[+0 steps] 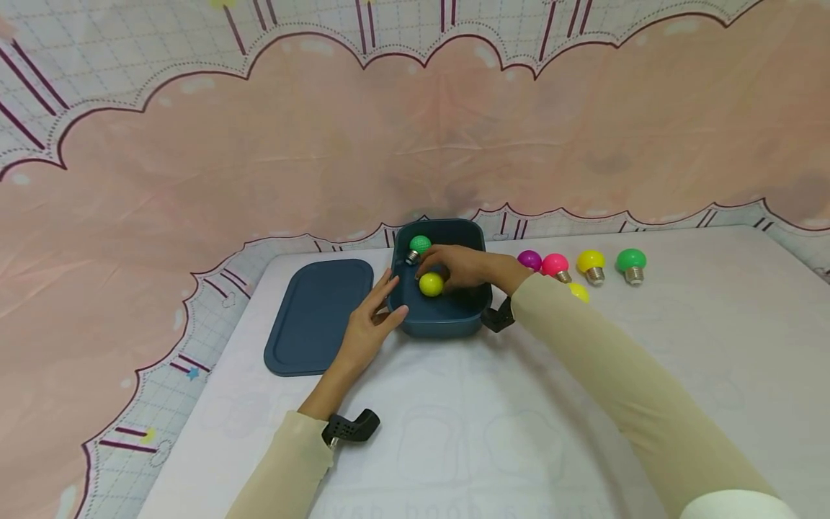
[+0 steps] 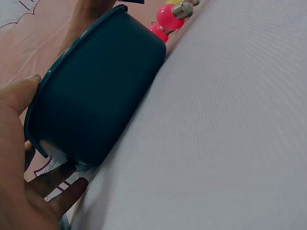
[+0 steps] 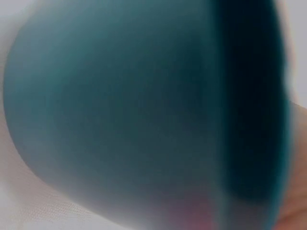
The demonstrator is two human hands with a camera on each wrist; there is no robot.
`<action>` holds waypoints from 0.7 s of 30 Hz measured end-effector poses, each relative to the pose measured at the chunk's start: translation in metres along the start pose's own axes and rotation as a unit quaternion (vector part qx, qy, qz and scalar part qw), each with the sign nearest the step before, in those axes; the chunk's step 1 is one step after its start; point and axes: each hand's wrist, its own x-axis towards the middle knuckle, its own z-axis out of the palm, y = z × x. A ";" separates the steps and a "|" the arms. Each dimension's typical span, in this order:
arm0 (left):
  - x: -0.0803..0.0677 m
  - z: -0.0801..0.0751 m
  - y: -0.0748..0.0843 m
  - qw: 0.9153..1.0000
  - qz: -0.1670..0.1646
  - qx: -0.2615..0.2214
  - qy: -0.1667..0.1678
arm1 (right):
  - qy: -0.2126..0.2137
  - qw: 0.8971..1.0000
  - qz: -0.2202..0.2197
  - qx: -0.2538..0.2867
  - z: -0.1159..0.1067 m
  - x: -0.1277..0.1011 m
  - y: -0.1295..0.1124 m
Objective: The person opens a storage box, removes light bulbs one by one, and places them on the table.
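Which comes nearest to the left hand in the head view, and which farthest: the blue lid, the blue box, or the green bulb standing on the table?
1. Blue box: the left hand touches its left wall.
2. Blue lid: flat on the table, just left of that hand.
3. Green bulb: far right, at the end of the bulb row.

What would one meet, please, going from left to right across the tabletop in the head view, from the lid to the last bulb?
Dark blue lid → left hand → dark blue box → purple bulb → pink bulb → yellow bulb → green bulb.
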 end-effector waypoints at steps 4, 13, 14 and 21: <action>0.000 0.000 -0.001 1.000 0.000 0.002 0.000 | 0.010 1.000 0.006 -0.008 0.001 0.000 0.000; 0.000 0.000 -0.002 1.000 0.001 0.007 0.005 | -0.016 1.000 0.019 0.004 0.001 0.000 -0.001; 0.000 0.000 -0.001 1.000 0.001 0.007 0.005 | -0.016 1.000 0.018 0.005 0.001 -0.001 -0.001; 0.000 0.001 -0.001 1.000 0.007 0.005 0.008 | 0.031 0.999 0.006 0.026 -0.005 -0.010 -0.001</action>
